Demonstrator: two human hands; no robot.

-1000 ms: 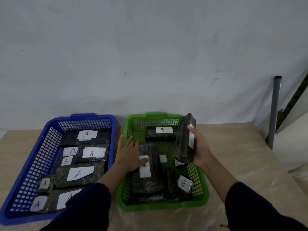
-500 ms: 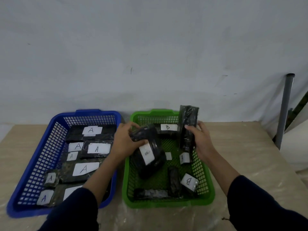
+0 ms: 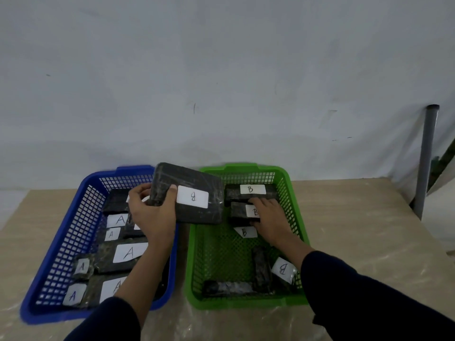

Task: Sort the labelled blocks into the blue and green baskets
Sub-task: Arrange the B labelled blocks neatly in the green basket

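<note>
My left hand (image 3: 151,212) grips a large black block (image 3: 194,193) with a white "B" label, lifted above the gap between the two baskets. My right hand (image 3: 269,217) rests inside the green basket (image 3: 194,254), fingers on a smaller black "B" block (image 3: 240,212) lying flat near the back. Another "B" block (image 3: 248,190) lies behind it. More black blocks, one with a "B" label (image 3: 283,269), lie at the green basket's front. The blue basket (image 3: 61,242) holds several black blocks labelled "A" (image 3: 128,253).
Both baskets stand side by side on a light wooden table (image 3: 357,230) against a pale wall. A grey pipe (image 3: 427,158) stands upright at the table's far right edge.
My left hand has lifted the large "B" block up and leftward out of the green basket. My right hand has brought its upright block down flat near the basket's back.
</note>
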